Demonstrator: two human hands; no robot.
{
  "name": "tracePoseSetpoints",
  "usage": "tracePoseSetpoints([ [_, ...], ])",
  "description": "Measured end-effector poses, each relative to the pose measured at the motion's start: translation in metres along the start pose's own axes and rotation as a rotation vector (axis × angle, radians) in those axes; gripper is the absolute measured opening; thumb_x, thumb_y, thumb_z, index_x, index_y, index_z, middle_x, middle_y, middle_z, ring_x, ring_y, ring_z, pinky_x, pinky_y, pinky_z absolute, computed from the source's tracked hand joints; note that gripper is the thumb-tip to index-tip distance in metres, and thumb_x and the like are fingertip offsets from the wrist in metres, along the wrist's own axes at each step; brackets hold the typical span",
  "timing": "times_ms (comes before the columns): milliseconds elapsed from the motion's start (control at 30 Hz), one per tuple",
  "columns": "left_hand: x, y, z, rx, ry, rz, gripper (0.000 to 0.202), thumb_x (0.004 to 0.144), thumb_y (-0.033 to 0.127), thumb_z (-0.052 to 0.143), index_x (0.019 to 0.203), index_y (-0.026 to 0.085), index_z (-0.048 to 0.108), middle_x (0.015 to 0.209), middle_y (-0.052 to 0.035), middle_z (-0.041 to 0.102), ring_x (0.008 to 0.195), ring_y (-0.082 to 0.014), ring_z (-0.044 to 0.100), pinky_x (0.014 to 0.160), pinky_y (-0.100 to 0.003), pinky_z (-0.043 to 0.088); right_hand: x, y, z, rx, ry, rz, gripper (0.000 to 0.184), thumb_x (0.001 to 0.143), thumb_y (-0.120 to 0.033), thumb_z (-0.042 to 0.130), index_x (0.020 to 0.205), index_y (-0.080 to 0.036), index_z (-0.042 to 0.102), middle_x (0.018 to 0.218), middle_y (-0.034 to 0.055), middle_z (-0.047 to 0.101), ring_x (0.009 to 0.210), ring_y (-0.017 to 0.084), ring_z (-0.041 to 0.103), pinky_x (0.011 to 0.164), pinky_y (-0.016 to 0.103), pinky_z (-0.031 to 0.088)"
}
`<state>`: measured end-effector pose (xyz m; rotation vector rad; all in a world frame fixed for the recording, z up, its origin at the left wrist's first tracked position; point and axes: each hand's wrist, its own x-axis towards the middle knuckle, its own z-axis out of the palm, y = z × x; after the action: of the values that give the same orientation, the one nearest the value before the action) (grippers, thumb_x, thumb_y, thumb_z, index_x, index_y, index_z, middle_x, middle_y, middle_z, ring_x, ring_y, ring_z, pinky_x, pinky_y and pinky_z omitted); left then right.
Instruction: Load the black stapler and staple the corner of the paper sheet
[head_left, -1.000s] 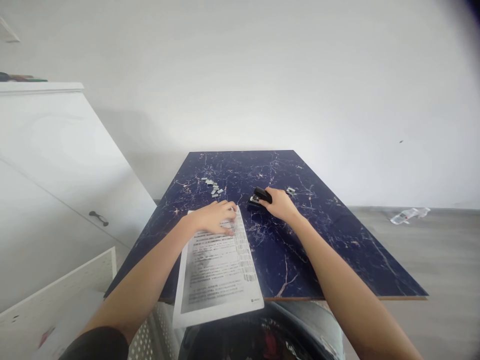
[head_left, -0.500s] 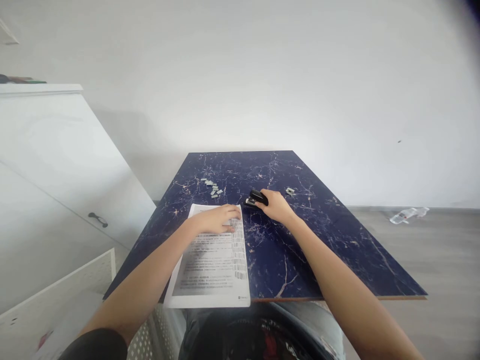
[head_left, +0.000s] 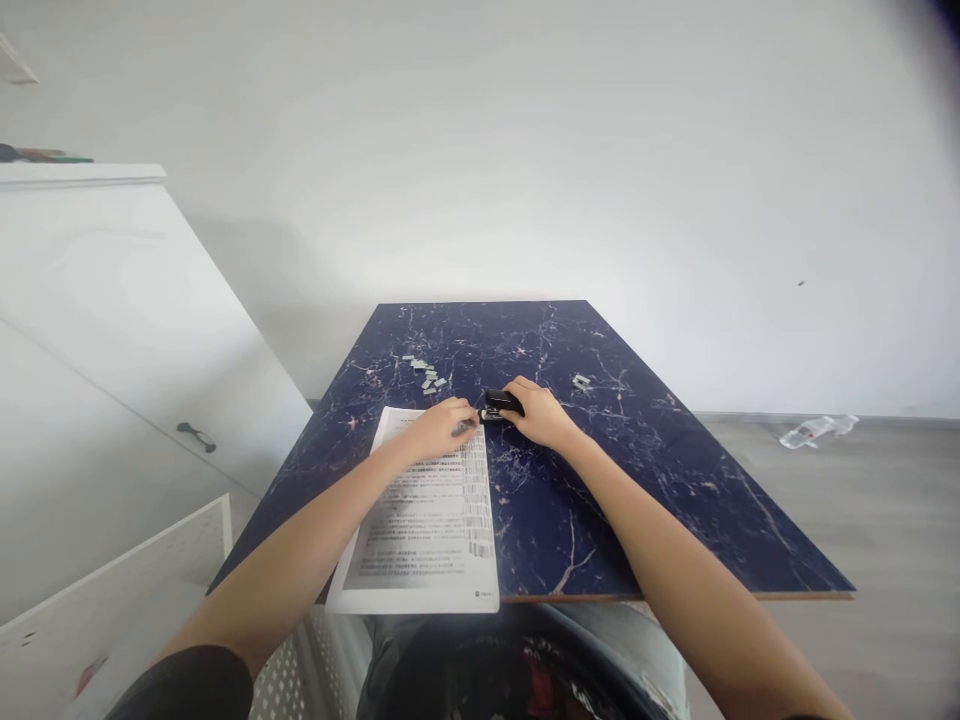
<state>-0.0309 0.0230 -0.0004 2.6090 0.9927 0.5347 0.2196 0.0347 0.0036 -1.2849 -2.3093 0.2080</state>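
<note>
A stack of printed paper (head_left: 420, 535) lies on the left part of the table, its near edge reaching the table's front edge. My left hand (head_left: 442, 430) is at the upper right of the paper, with fingers curled in and closed on its right edge. In my right hand (head_left: 541, 412) is a black stapler (head_left: 504, 403), gripped from its rear end. The stapler's front end meets the paper's right edge near my left fingertips; whether the sheet is between its jaws I cannot tell.
Several small staple strips (head_left: 424, 372) are scattered behind the paper, and a few more strips (head_left: 581, 382) lie to the right. The dark blue marbled table (head_left: 600, 500) stands against a wall. A white cabinet (head_left: 135, 300) is at left; a clear plastic bottle (head_left: 816, 432) lies on the floor.
My right hand has moved the stapler left, up to the paper's edge. My left hand has shifted slightly and its fingers, flatter before, have curled at that edge.
</note>
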Motion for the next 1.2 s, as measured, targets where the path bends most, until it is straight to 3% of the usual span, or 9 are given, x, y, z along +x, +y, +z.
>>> tracePoseSetpoints([
  [200, 0.002, -0.005, 0.01, -0.029, 0.055, -0.031, 0.02, 0.095, 0.035, 0.052, 0.103, 0.021, 0.063, 0.108, -0.0092, 0.062, 0.102, -0.0248, 0.058, 0.089, -0.04, 0.049, 0.0, 0.006, 0.005, 0.037, 0.04, -0.019, 0.019, 0.089, -0.026, 0.067, 0.107, -0.022, 0.063, 0.106, 0.0069, 0.063, 0.099, 0.022, 0.059, 0.085, 0.033, 0.044],
  [333, 0.001, -0.003, 0.01, -0.05, 0.077, -0.049, 0.017, 0.095, 0.034, 0.053, 0.102, 0.021, 0.062, 0.107, -0.0082, 0.061, 0.1, -0.0237, 0.059, 0.089, -0.04, 0.049, 0.002, 0.012, 0.001, 0.129, 0.111, -0.006, 0.028, 0.087, -0.043, 0.069, 0.106, -0.023, 0.067, 0.101, 0.0063, 0.066, 0.097, 0.023, 0.059, 0.089, 0.034, 0.043],
  [400, 0.001, -0.004, 0.011, -0.057, 0.082, -0.041, 0.016, 0.095, 0.033, 0.054, 0.101, 0.02, 0.063, 0.107, -0.0082, 0.061, 0.101, -0.0233, 0.06, 0.091, -0.039, 0.049, 0.003, 0.017, -0.002, 0.176, 0.203, 0.105, 0.029, 0.096, -0.045, 0.053, 0.098, -0.022, 0.069, 0.095, 0.0064, 0.068, 0.092, 0.022, 0.06, 0.088, 0.034, 0.043],
  [467, 0.001, -0.005, 0.012, -0.07, 0.089, -0.042, 0.017, 0.095, 0.032, 0.054, 0.102, 0.021, 0.064, 0.107, -0.0083, 0.062, 0.1, -0.0229, 0.06, 0.091, -0.039, 0.049, 0.004, 0.025, -0.004, 0.202, 0.257, 0.286, 0.036, 0.1, -0.039, 0.04, 0.088, -0.021, 0.069, 0.085, 0.0061, 0.069, 0.084, 0.021, 0.061, 0.081, 0.032, 0.042],
  [567, 0.002, -0.008, 0.014, -0.11, 0.115, -0.058, 0.017, 0.095, 0.03, 0.055, 0.102, 0.02, 0.067, 0.106, -0.0082, 0.063, 0.096, -0.0208, 0.063, 0.088, -0.037, 0.051, 0.004, 0.038, -0.003, 0.185, 0.221, 0.505, 0.032, 0.094, -0.031, 0.042, 0.078, -0.02, 0.067, 0.077, 0.0052, 0.068, 0.073, 0.02, 0.058, 0.069, 0.028, 0.04],
  [700, 0.004, -0.011, 0.016, -0.147, 0.178, -0.096, 0.011, 0.091, 0.025, 0.059, 0.097, 0.019, 0.067, 0.103, -0.007, 0.063, 0.087, -0.0178, 0.064, 0.082, -0.034, 0.053, 0.002, 0.05, 0.004, 0.141, 0.118, 0.546, 0.031, 0.091, -0.031, 0.044, 0.072, -0.02, 0.067, 0.075, 0.0062, 0.069, 0.067, 0.018, 0.056, 0.064, 0.026, 0.037],
  [867, 0.003, -0.01, 0.012, -0.19, 0.351, -0.234, 0.007, 0.087, 0.018, 0.057, 0.09, 0.019, 0.063, 0.097, -0.0057, 0.063, 0.083, -0.0169, 0.063, 0.072, -0.03, 0.054, 0.003, 0.053, 0.008, 0.105, 0.092, 0.536, 0.03, 0.09, -0.029, 0.045, 0.073, -0.02, 0.068, 0.074, 0.0067, 0.068, 0.066, 0.018, 0.055, 0.063, 0.025, 0.036],
  [1067, 0.002, -0.01, 0.004, -0.133, 0.628, -0.326, 0.009, 0.087, 0.014, 0.054, 0.088, 0.021, 0.06, 0.091, -0.004, 0.064, 0.085, -0.0185, 0.061, 0.081, -0.034, 0.049, 0.003, 0.052, 0.006, 0.075, 0.068, 0.54, 0.031, 0.091, -0.029, 0.045, 0.074, -0.019, 0.07, 0.072, 0.0064, 0.068, 0.063, 0.017, 0.054, 0.062, 0.025, 0.036],
  [1200, 0.002, -0.015, 0.003, -0.168, 0.72, -0.413, 0.011, 0.09, 0.014, 0.05, 0.09, 0.021, 0.059, 0.091, -0.0043, 0.065, 0.083, -0.0185, 0.061, 0.079, -0.033, 0.047, 0.002, 0.047, 0.003, 0.047, 0.051, 0.528, 0.032, 0.094, -0.026, 0.044, 0.077, -0.019, 0.07, 0.076, 0.0081, 0.07, 0.066, 0.018, 0.057, 0.064, 0.025, 0.036],
])
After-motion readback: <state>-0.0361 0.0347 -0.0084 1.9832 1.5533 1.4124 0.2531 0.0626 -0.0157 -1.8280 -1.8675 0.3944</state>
